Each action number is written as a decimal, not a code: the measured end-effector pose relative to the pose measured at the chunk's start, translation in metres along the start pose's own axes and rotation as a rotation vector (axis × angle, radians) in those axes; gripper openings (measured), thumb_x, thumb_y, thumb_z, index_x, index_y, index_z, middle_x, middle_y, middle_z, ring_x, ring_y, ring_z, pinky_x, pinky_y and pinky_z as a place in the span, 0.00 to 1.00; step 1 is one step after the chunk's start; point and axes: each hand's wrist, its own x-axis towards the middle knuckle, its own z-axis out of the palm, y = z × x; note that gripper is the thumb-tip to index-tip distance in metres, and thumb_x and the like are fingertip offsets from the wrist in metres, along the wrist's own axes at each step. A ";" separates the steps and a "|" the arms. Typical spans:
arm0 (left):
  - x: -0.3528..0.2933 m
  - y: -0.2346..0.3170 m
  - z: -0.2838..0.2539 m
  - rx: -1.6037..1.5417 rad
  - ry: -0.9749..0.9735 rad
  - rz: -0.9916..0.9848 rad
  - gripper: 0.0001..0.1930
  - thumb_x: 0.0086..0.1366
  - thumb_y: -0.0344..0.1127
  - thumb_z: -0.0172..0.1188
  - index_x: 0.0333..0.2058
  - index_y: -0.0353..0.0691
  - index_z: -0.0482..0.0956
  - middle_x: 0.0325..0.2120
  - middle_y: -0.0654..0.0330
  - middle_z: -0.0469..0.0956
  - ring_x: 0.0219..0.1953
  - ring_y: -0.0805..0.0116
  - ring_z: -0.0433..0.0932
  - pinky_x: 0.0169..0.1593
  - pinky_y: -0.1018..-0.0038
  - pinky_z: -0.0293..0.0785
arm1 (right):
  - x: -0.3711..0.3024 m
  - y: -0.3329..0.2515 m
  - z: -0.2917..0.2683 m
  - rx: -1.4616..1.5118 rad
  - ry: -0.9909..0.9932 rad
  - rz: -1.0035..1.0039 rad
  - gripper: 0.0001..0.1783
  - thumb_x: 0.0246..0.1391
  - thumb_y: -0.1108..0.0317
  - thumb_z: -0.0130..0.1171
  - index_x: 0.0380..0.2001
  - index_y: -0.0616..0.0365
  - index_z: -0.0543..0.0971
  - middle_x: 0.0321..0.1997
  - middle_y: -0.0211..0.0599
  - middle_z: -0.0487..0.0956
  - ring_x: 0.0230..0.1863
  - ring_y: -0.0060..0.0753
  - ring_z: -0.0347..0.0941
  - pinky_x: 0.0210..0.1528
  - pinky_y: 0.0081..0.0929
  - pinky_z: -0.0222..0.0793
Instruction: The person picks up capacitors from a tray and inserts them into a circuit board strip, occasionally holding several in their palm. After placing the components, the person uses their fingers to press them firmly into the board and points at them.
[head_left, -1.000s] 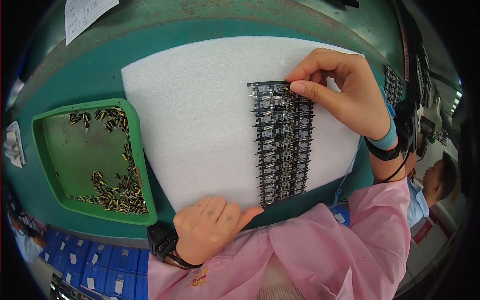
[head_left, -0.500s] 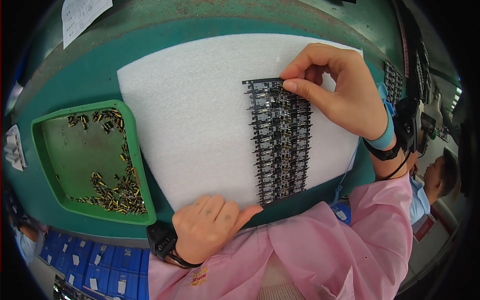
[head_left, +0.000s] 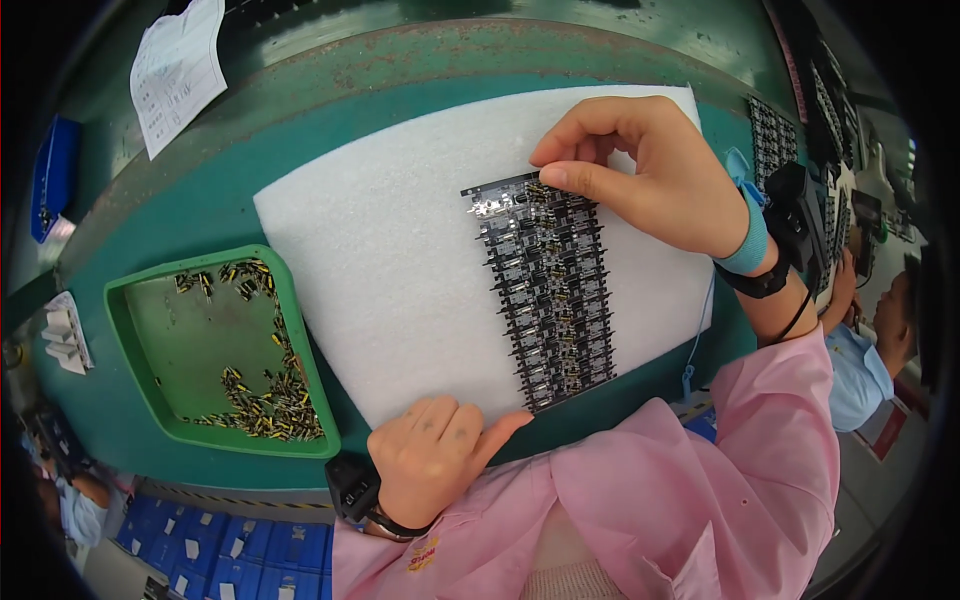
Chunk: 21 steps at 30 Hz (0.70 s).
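Observation:
A long black circuit board panel (head_left: 548,290), densely set with small components in rows, lies over a white foam sheet (head_left: 380,250). At its far edge my right hand (head_left: 650,175) is closed, with the thumb and forefinger pinching the rim. My left hand (head_left: 428,455) has its fingers curled and its thumb stretched to the near left corner of the panel; what its fingers do under that corner is hidden. To the left stands a green tray (head_left: 125,330) holding loose small parts (head_left: 275,400), black and yellow with thin leads.
A paper sheet (head_left: 178,75) hangs at the far left, above a blue bin (head_left: 55,175). More boards (head_left: 772,140) lie at the far right. Blue boxes (head_left: 230,550) stand at the lower left. Another person (head_left: 860,350) sits on the right. A cord (head_left: 698,345) runs from my right wristband.
The view has shifted, so the tray and foam sheet appear further right. The panel's far end has come slightly left and nearer with my right hand. Both hands keep their hold.

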 end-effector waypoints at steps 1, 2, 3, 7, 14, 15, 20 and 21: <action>0.002 0.002 -0.001 0.002 -0.002 -0.002 0.28 0.44 0.48 0.74 0.14 0.45 0.58 0.11 0.65 0.54 0.12 0.70 0.58 0.14 0.73 0.48 | -0.003 0.000 -0.003 -0.049 0.015 -0.048 0.04 0.49 0.77 0.62 0.29 0.65 0.80 0.23 0.31 0.76 0.25 0.18 0.69 0.30 0.18 0.66; 0.004 0.005 0.001 0.003 -0.002 -0.009 0.28 0.44 0.48 0.74 0.14 0.45 0.58 0.11 0.65 0.54 0.11 0.70 0.58 0.14 0.73 0.48 | -0.007 0.001 -0.005 -0.100 0.023 -0.094 0.04 0.49 0.77 0.62 0.30 0.64 0.80 0.25 0.32 0.76 0.27 0.21 0.69 0.32 0.19 0.66; 0.005 0.008 0.002 0.004 -0.005 -0.009 0.28 0.44 0.48 0.74 0.14 0.45 0.58 0.11 0.65 0.54 0.11 0.70 0.58 0.14 0.73 0.48 | -0.011 0.002 -0.007 -0.150 0.030 -0.140 0.05 0.49 0.78 0.62 0.32 0.63 0.80 0.28 0.32 0.76 0.29 0.23 0.70 0.34 0.20 0.66; 0.007 0.011 0.001 0.013 -0.016 -0.026 0.29 0.43 0.48 0.74 0.13 0.45 0.57 0.11 0.65 0.54 0.11 0.70 0.58 0.14 0.73 0.48 | -0.016 0.008 -0.004 -0.346 0.117 -0.454 0.07 0.46 0.81 0.62 0.31 0.63 0.79 0.30 0.35 0.75 0.32 0.30 0.71 0.34 0.24 0.67; 0.007 -0.005 0.012 -0.005 -0.009 -0.016 0.29 0.43 0.47 0.74 0.13 0.46 0.57 0.11 0.65 0.54 0.11 0.70 0.58 0.14 0.73 0.48 | -0.004 0.014 0.008 -0.475 0.106 -0.533 0.09 0.42 0.82 0.62 0.31 0.63 0.77 0.32 0.37 0.73 0.33 0.38 0.69 0.34 0.29 0.67; 0.007 -0.006 0.013 -0.005 -0.011 -0.019 0.29 0.43 0.47 0.74 0.13 0.46 0.57 0.11 0.65 0.54 0.11 0.70 0.58 0.14 0.73 0.48 | -0.003 0.015 0.009 -0.496 0.090 -0.542 0.09 0.42 0.82 0.62 0.31 0.63 0.76 0.32 0.38 0.72 0.33 0.40 0.69 0.34 0.29 0.66; 0.007 -0.011 0.015 -0.005 -0.004 -0.019 0.28 0.43 0.47 0.75 0.13 0.46 0.57 0.11 0.66 0.54 0.11 0.70 0.58 0.14 0.73 0.48 | 0.003 0.017 0.016 -0.538 0.076 -0.543 0.09 0.42 0.83 0.60 0.30 0.63 0.75 0.32 0.38 0.72 0.33 0.42 0.68 0.34 0.30 0.66; 0.006 -0.011 0.015 -0.005 -0.002 -0.022 0.28 0.43 0.47 0.75 0.13 0.46 0.57 0.11 0.66 0.54 0.11 0.70 0.58 0.14 0.73 0.48 | 0.003 0.017 0.018 -0.543 0.078 -0.538 0.09 0.43 0.83 0.60 0.30 0.63 0.75 0.32 0.38 0.72 0.34 0.42 0.68 0.34 0.30 0.66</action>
